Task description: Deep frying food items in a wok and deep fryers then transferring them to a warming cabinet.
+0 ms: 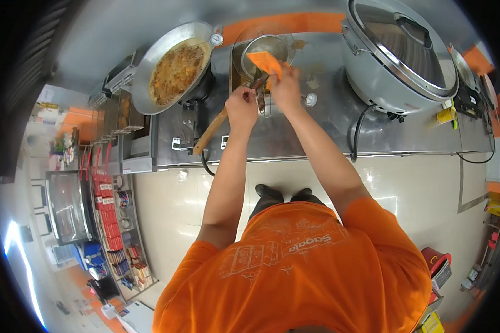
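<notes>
My left hand [242, 106] is closed on a dark, slender handle [260, 81] that slants up to the right; the kind of utensil is unclear. My right hand [286, 89] holds an orange cloth [266, 61] near the handle's upper end. Behind the cloth, a round wire-mesh strainer [271, 45] rests over a metal container at the back of the counter. A wooden handle [211, 130] runs down to the left from beneath my left hand. To the left, a wide metal wok [141, 89] holds bubbling oil with browned food, and a dial thermometer [216, 39] sits at its rim.
A large lidded metal cooker [383, 79] stands on the steel counter [329, 133] at the right, its black hose hanging over the front. Another dial thermometer [310, 100] lies right of my hands. Small timers [177, 143] sit near the front edge. Shelves [139, 237] stand to the left.
</notes>
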Tool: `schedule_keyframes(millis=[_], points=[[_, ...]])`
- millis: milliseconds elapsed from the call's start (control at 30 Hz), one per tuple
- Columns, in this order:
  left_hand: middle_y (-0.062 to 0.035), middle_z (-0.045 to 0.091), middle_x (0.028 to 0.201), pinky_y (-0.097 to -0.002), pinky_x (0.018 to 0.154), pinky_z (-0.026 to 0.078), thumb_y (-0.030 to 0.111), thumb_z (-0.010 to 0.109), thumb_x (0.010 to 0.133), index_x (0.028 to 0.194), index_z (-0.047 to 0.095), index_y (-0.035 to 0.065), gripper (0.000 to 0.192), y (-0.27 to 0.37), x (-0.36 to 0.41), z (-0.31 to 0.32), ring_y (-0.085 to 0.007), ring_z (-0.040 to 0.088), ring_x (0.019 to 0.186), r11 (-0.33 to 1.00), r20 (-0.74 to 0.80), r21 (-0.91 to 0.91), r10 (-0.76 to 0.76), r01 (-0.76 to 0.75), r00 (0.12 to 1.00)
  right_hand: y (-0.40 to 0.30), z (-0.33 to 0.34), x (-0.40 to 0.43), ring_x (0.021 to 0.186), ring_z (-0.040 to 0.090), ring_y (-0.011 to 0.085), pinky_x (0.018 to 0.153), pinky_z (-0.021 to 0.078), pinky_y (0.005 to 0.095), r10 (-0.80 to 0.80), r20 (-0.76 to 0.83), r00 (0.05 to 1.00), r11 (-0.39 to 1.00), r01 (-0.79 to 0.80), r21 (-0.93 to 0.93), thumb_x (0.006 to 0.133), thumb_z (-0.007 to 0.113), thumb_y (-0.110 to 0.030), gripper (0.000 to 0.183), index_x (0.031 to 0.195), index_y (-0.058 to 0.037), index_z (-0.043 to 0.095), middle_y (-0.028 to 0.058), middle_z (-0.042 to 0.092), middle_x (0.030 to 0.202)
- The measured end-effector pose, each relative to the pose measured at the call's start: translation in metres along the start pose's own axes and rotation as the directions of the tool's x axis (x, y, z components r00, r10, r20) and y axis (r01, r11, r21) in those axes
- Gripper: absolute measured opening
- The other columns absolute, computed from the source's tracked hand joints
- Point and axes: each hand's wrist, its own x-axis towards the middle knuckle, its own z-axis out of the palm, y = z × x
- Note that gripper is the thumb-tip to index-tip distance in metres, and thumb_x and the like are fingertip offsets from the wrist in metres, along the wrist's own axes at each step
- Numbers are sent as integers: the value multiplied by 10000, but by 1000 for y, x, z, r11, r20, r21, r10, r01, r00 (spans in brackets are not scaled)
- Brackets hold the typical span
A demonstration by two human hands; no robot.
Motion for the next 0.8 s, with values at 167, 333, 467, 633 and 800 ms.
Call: schedule_keyframes(millis=[167, 333, 467, 633, 800], points=[[-172, 640, 673, -326, 603, 489, 95, 630, 836, 803, 628, -29, 128, -10, -3, -8, -251, 660, 631, 996, -20, 83, 24, -22, 1000, -10, 28, -37, 954, 553, 431, 842, 451, 459, 51, 328, 943, 991, -89, 102, 870, 565, -186, 299, 1072, 33, 581, 270, 557, 1032], [-163, 624, 644, -297, 562, 469, 89, 643, 836, 781, 618, -28, 132, -16, -8, -13, -205, 622, 565, 1000, -22, 8, -8, 8, 1000, -8, 30, -29, 964, 559, 433, 810, 455, 463, 8, 248, 969, 981, -55, 185, 836, 596, -181, 254, 957, 40, 627, 273, 574, 1021], [-151, 620, 619, -269, 544, 449, 84, 637, 850, 779, 615, -23, 130, -7, -13, -7, -178, 606, 539, 997, -23, -61, 44, -45, 999, 45, 41, 22, 892, 590, 418, 779, 469, 462, 190, 372, 909, 981, -191, -34, 824, 602, -227, 276, 889, 38, 642, 261, 612, 926], [-139, 629, 743, -331, 602, 488, 72, 646, 829, 823, 605, -10, 92, -9, -22, -29, -255, 633, 646, 973, 66, 163, 156, -165, 986, -13, -24, 41, 781, 626, 388, 727, 483, 466, 257, 275, 927, 953, -290, 84, 837, 540, -287, 331, 816, 25, 647, 223, 649, 781], [-127, 607, 974, -407, 680, 528, 87, 620, 788, 900, 628, 43, 121, -41, -30, -17, -290, 635, 799, 725, 296, 415, 464, -550, 835, -3, -22, 41, 920, 596, 378, 787, 480, 429, 0, 352, 936, 1000, 10, -27, 840, 519, -292, 316, 899, -11, 650, 234, 608, 941]])
